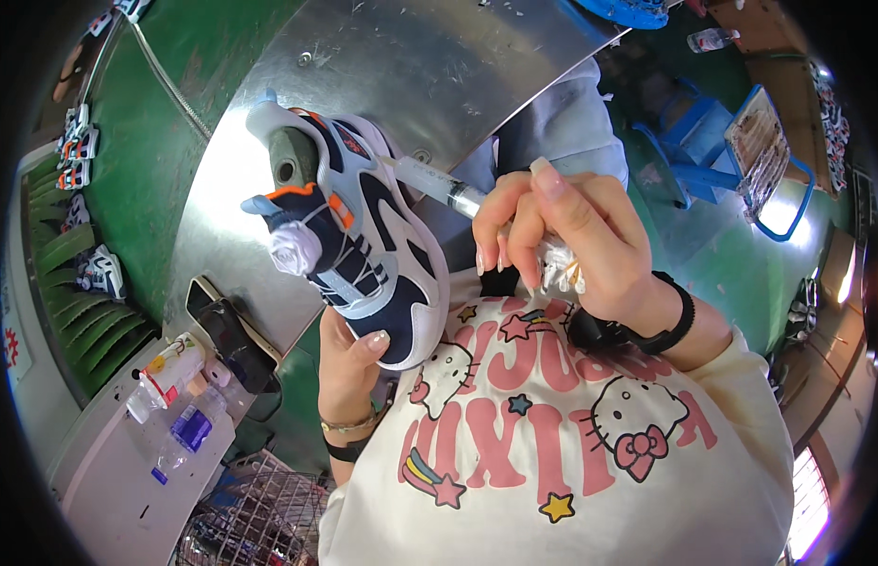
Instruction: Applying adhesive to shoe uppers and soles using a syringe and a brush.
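A navy, white and light-blue sneaker [365, 236] with orange accents is held up over the metal table, its toe towards me. My left hand [349, 368] grips it from below at the toe, thumb against the side. A grey-green shoe last [290, 162] sits in its opening, and a white bundled lace [296, 248] lies at the tongue. My right hand [585, 231] is closed around a clear syringe [439, 185], whose tip reaches the sneaker's side near the sole edge. Under the same hand shows a crumpled white bundle [560, 266] with yellowish bits; I cannot make out its kind.
The metal table [364, 57] spreads beyond the sneaker. A phone [233, 330] and dark case lie at its near left corner. Plastic bottles [189, 429] stand on a ledge, above a wire basket [255, 514]. A green conveyor [90, 330] carries shoes at left; a blue chair [703, 156] stands right.
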### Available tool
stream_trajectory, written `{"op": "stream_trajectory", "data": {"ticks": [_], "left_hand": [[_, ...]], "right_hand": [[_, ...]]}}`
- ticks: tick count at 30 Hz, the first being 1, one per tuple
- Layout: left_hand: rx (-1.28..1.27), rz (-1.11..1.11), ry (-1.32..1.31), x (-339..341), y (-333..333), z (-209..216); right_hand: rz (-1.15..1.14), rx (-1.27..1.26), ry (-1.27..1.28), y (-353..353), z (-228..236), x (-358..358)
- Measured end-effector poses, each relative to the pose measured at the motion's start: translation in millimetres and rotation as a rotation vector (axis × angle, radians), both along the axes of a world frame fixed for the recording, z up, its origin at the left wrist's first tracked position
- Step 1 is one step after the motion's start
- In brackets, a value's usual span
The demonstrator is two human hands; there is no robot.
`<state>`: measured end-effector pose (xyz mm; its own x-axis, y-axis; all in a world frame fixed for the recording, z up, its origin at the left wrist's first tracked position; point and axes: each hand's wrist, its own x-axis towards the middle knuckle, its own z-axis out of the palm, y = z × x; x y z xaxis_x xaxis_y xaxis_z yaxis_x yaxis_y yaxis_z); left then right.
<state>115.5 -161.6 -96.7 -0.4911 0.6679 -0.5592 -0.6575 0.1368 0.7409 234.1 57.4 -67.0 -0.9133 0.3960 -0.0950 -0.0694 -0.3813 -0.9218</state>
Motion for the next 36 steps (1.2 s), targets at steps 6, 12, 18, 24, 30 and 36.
{"op": "stream_trajectory", "data": {"ticks": [6, 12, 18, 24, 30, 36], "left_hand": [[0.126, -0.029, -0.101, -0.8, 16.5, -6.6], [0.162, 0.006, -0.144, 0.2, 15.8, -14.2], [0.221, 0.023, -0.228, 8.2, 28.6, -21.2], [0.249, -0.144, -0.335, 7.1, 67.8, -11.1], [0.462, -0.07, -0.471, 9.1, 110.5, -18.5], [0.615, -0.069, -0.477, -5.0, 148.9, -19.5]], "right_hand": [[0.051, -0.066, 0.027, 0.5, 17.1, 8.1], [0.073, -0.055, -0.039, 3.0, 29.9, 13.3], [0.097, 0.083, -0.065, 10.7, 40.1, 23.0], [0.016, 0.149, -0.098, 14.3, 59.5, 36.6], [-0.104, 0.368, -0.131, 15.6, 73.7, 38.7], [-0.144, 0.43, -0.13, 21.7, 78.4, 39.2]]}}
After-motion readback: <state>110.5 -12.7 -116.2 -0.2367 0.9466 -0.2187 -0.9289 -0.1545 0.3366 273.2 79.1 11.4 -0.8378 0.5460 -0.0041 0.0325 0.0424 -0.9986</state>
